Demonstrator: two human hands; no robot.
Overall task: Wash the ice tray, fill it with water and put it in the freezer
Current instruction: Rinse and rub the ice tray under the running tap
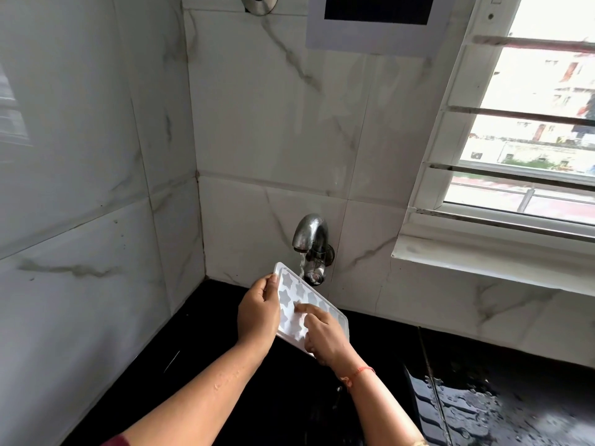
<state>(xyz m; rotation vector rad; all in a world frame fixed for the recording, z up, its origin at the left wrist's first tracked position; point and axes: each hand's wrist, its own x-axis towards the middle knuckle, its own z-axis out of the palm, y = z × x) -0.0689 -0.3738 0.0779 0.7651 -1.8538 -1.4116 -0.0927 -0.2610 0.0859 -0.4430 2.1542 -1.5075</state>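
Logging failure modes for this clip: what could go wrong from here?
1. The stream from the tap lands only on the far end of the ice tray, so the near moulds may go unrinsed.
2. The left hand and right hand are wet and grip only the tray's edges, so it could slip.
3. The tray looks tilted, so runoff may add to the puddled counter.

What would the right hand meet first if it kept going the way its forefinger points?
The right hand touches the tray; sliding on, it would likely meet the left hand at its thumb, though depth is unclear.
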